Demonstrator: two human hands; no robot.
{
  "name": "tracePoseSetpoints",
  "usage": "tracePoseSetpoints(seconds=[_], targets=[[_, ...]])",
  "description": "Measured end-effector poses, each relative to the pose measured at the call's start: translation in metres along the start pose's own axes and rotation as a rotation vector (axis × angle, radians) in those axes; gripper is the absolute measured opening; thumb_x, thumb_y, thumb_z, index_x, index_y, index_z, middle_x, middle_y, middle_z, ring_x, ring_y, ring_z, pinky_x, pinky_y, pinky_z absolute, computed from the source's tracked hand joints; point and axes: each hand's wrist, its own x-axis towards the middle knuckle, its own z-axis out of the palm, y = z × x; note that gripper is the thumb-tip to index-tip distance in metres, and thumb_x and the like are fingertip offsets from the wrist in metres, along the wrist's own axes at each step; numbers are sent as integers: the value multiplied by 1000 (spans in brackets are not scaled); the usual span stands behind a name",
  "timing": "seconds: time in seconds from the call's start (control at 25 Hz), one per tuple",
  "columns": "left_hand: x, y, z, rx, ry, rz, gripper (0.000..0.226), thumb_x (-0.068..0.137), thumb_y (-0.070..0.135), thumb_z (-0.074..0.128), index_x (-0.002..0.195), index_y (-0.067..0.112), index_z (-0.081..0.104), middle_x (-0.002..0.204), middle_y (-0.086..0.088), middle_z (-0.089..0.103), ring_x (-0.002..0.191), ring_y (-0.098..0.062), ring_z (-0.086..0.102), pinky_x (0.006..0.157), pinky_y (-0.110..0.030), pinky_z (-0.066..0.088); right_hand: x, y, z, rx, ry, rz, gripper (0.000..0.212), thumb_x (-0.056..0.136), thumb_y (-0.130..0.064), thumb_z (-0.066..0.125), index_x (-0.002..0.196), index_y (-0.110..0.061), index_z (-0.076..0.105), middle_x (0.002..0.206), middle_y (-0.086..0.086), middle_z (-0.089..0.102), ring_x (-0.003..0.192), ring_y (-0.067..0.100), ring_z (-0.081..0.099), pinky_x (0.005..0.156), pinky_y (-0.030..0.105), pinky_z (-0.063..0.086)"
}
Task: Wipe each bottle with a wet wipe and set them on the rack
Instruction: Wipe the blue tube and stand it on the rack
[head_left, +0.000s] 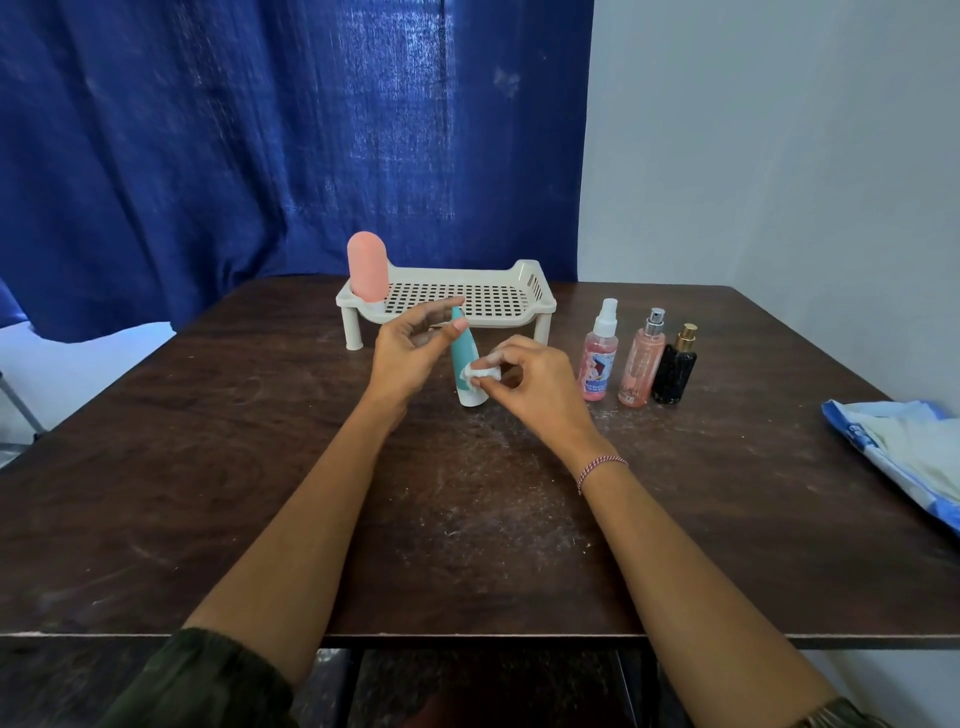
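Note:
A teal bottle (462, 358) with a white base stands on the dark table (260, 467), just in front of the white perforated rack (519, 318). My left hand (410, 353) holds the bottle's narrow top between thumb and fingers. My right hand (535, 384) pinches a crumpled white wet wipe (480, 373) and presses it against the bottle's lower right side. A pink rounded bottle (368, 267) stands upright in the rack's left corner.
Three bottles stand in a row to the right of my hands: a pink spray bottle (600, 358), a peach perfume bottle (641, 364) and a black one with a gold cap (675, 369). A blue and white wipe pack (904, 447) lies at the table's right edge.

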Motion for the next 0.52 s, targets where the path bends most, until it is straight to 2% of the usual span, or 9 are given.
tracePoseSetpoints(seconds=[0.12, 0.28, 0.4, 0.48, 0.52], targets=[[-1, 0, -1, -15, -66, -21, 25, 92, 19, 59, 117, 22, 63, 124, -4, 63, 117, -13, 57, 83, -12, 49, 1, 3, 0, 18, -62, 18, 21, 76, -16, 75, 97, -13, 72, 94, -1, 66, 81, 5, 57, 74, 20, 53], [-3, -5, -1, 58, -104, -32, 28, 98, 30, 46, 125, 28, 53, 130, -2, 57, 114, -14, 60, 100, -32, 47, 2, 4, 1, 21, -38, 61, 23, 76, -16, 75, 99, -13, 72, 95, 0, 66, 82, 7, 59, 75, 23, 54], [-3, -7, 1, 71, -131, -52, 32, 100, 34, 39, 132, 28, 44, 125, 6, 54, 109, -13, 63, 98, -38, 49, 1, 2, 3, 29, -20, 59, 24, 77, -17, 74, 101, -12, 71, 95, 1, 67, 82, 7, 59, 75, 22, 54], [-4, -8, 0, 82, -163, -52, 32, 100, 34, 39, 132, 32, 40, 124, 12, 52, 107, -11, 63, 97, -35, 50, 1, 0, 5, 33, -28, 25, 24, 78, -16, 73, 102, -12, 71, 96, 1, 66, 83, 6, 58, 75, 20, 52], [-4, -9, 0, 74, -179, -54, 31, 100, 35, 38, 132, 34, 39, 124, 10, 53, 106, -12, 64, 95, -33, 51, 1, 0, 5, 31, -34, 16, 24, 78, -16, 73, 102, -12, 71, 97, 1, 65, 83, 5, 58, 74, 18, 51]])
